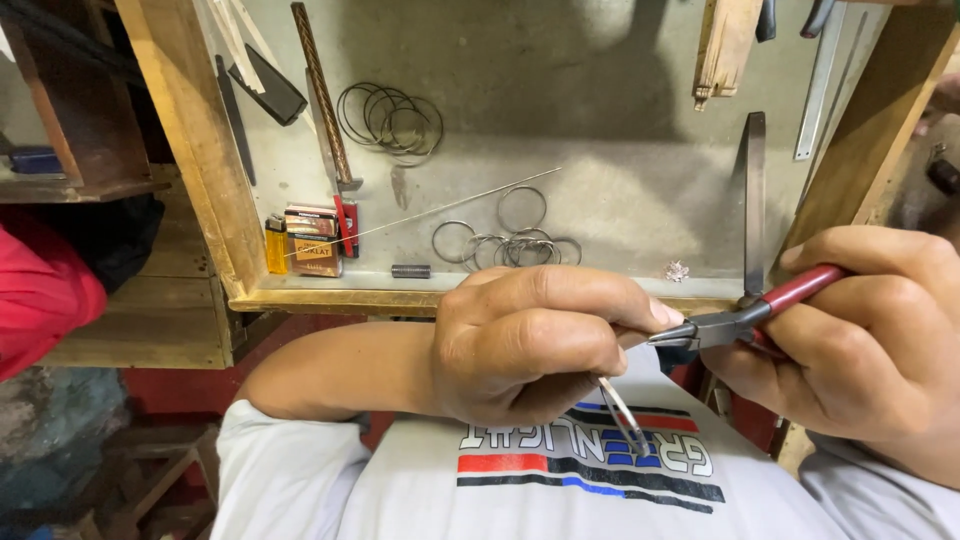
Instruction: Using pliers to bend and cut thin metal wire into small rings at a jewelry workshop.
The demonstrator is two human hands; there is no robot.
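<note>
Head view: the left hand pinches a thin, springy metal strip, best held near its end, while the right hand clenches red-handled pliers biting it. Beyond, wire rings lie on the wooden bench tray.

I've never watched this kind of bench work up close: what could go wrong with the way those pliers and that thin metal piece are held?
The pliers in the right hand grip close to the left hand fingertips, so a slip might pinch them. The thin metal strip is held over the lap, off the bench tray, so it might drop if released. Its free end points toward the shirt.
</note>
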